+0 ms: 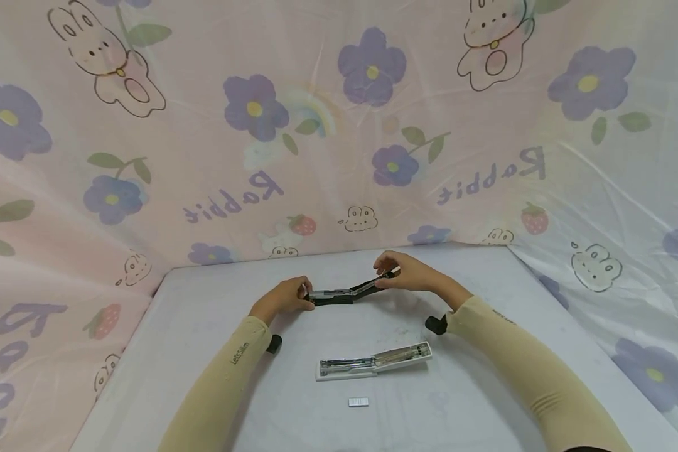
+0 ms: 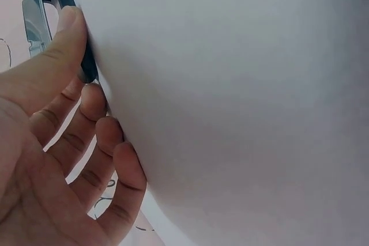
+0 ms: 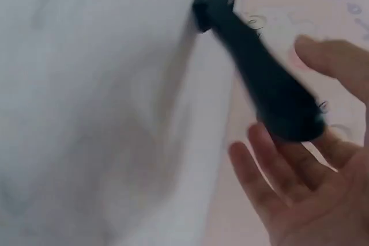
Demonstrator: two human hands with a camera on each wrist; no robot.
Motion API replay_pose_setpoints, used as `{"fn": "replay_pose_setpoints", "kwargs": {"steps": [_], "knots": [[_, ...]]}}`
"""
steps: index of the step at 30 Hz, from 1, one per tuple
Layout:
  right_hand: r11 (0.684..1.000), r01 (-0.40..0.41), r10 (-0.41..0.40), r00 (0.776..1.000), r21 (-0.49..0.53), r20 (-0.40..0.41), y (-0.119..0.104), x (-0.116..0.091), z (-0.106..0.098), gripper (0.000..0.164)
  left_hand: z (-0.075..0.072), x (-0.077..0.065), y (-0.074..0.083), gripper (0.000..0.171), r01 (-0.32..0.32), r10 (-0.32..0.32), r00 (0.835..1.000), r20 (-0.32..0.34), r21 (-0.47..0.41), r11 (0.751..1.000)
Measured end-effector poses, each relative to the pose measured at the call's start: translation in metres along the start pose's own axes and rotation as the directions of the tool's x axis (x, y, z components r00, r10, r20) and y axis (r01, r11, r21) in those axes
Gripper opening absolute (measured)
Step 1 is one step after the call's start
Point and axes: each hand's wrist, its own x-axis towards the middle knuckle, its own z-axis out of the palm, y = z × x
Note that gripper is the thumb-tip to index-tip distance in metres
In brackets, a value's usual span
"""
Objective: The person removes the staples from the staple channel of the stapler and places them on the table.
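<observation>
Head view: black stapler (image 1: 339,301), long axis left-right, right half angled up.

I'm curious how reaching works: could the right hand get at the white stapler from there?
Probably yes: the white stapler lies on the table with nothing visible between it and the right hand, though that hand is at the raised end of the black stapler.

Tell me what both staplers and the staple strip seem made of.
Black stapler: probably smooth plastic, evenly dark; silvery channel likely metal. White stapler: likely smooth plastic, evenly white; shiny rail suggests metal. Staple strip: probably metal, from its silver-grey look.
</observation>
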Motion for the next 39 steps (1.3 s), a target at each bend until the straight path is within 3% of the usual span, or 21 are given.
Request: {"fn": "replay_pose_setpoints", "kwargs": {"steps": [5,8,19,30,39], "knots": [[0.992,0.087,-0.097,0.988,-0.087,-0.12,-0.022,0.009,0.001,0.034,0.001,0.001,-0.001,0.037,0.001,-0.001,1.0,0.004,0.014,1.0],[0.987,0.112,-0.128,0.981,-0.114,-0.146,-0.036,0.015,0.006,0.024,-0.001,0.002,0.0,0.037,-0.006,0.006,1.0,0.011,0.019,1.0],[0.982,0.122,-0.13,0.99,-0.142,-0.046,-0.078,0.047,0.037,0.012,-0.004,0.003,-0.004,0.036,-0.018,0.017,0.999,0.03,0.04,0.999],[0.977,0.008,-0.014,1.0,-0.213,-0.025,-0.072,0.063,0.073,0.005,-0.001,0.004,-0.004,0.037,-0.036,0.034,0.998,0.051,0.042,0.998],[0.973,-0.016,0.014,1.0,-0.231,-0.009,-0.06,0.068,0.089,0.005,-0.003,0.005,-0.003,0.036,-0.019,0.017,0.999,0.03,0.039,0.999]]}}
